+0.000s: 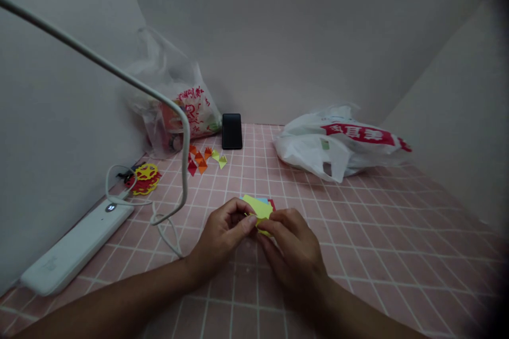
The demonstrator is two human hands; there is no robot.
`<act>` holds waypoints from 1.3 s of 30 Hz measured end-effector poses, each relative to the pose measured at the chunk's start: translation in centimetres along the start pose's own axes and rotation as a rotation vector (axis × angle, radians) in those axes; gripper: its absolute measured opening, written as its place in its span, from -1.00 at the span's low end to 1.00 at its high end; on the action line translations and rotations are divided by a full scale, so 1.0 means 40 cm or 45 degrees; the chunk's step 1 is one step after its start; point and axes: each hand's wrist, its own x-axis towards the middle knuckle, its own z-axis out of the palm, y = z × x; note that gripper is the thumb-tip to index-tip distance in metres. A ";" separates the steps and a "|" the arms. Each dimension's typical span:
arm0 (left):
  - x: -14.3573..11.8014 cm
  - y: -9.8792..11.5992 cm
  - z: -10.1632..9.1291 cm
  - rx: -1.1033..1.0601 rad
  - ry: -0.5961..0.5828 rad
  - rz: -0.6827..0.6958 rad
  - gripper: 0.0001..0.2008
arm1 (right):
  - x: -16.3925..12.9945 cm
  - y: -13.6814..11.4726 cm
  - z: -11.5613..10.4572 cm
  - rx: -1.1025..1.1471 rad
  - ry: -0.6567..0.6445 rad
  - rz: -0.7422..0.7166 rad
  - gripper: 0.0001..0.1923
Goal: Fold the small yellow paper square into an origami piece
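Pink tiles (366,241); left hand (222,233), right hand (296,243) pinched on half-hidden yellow paper (261,221).

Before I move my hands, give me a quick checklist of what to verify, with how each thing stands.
1. Left hand gripping the yellow paper: ok, thumb and fingers pinch it.
2. Right hand on the same paper: ok, fingers at its right side.
3. Fold edges lined up: cannot tell, fingers cover them.
4. Blue paper and red paper within reach: ok, just beyond the hands.
5. Folded pieces apart from the hands: ok, near the phone.
6. White cable free of the left forearm: cannot tell.
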 end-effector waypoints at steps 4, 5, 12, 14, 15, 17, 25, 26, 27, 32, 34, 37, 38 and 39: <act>0.001 0.000 0.003 -0.086 -0.023 -0.033 -0.82 | -0.009 0.008 -0.001 0.044 -0.031 0.075 -0.83; 0.002 0.001 0.003 -0.103 -0.030 -0.040 -0.81 | -0.012 0.011 -0.001 0.070 -0.030 0.104 -0.83; 0.006 -0.014 0.004 -0.138 -0.065 -0.036 -0.79 | -0.017 0.019 0.009 0.188 -0.040 0.232 -0.86; 0.008 -0.015 0.003 -0.089 -0.053 -0.019 -0.81 | -0.013 0.016 0.009 0.240 -0.097 0.266 -0.87; 0.009 -0.014 0.002 -0.052 -0.041 -0.006 -0.82 | -0.010 0.014 0.007 0.270 -0.123 0.270 -0.87; 0.011 -0.005 -0.002 0.016 -0.042 0.005 -0.84 | -0.005 0.012 0.000 0.337 -0.145 0.273 -0.87; 0.023 0.012 -0.019 -0.023 -0.154 -0.075 -0.78 | 0.005 0.037 -0.002 1.014 -0.248 0.900 -0.77; 0.026 0.008 -0.020 -0.051 -0.169 -0.090 -0.76 | 0.006 0.041 0.003 1.103 -0.264 0.950 -0.75; 0.028 0.004 -0.020 -0.077 -0.180 -0.102 -0.74 | 0.007 0.043 0.008 1.171 -0.274 0.980 -0.74; 0.033 -0.010 -0.023 -0.104 -0.191 -0.111 -0.73 | 0.013 0.036 0.012 1.258 -0.268 1.028 -0.76; 0.032 -0.009 -0.023 -0.092 -0.200 -0.118 -0.77 | 0.014 0.032 0.011 1.284 -0.259 1.049 -0.76; 0.030 -0.004 -0.022 -0.052 -0.189 -0.131 -0.78 | 0.015 0.032 0.012 1.312 -0.237 1.113 -0.75; 0.030 -0.003 -0.022 -0.034 -0.184 -0.132 -0.78 | 0.015 0.033 0.012 1.315 -0.239 1.129 -0.74; 0.030 -0.002 -0.022 -0.019 -0.182 -0.131 -0.78 | 0.015 0.034 0.013 1.317 -0.245 1.135 -0.73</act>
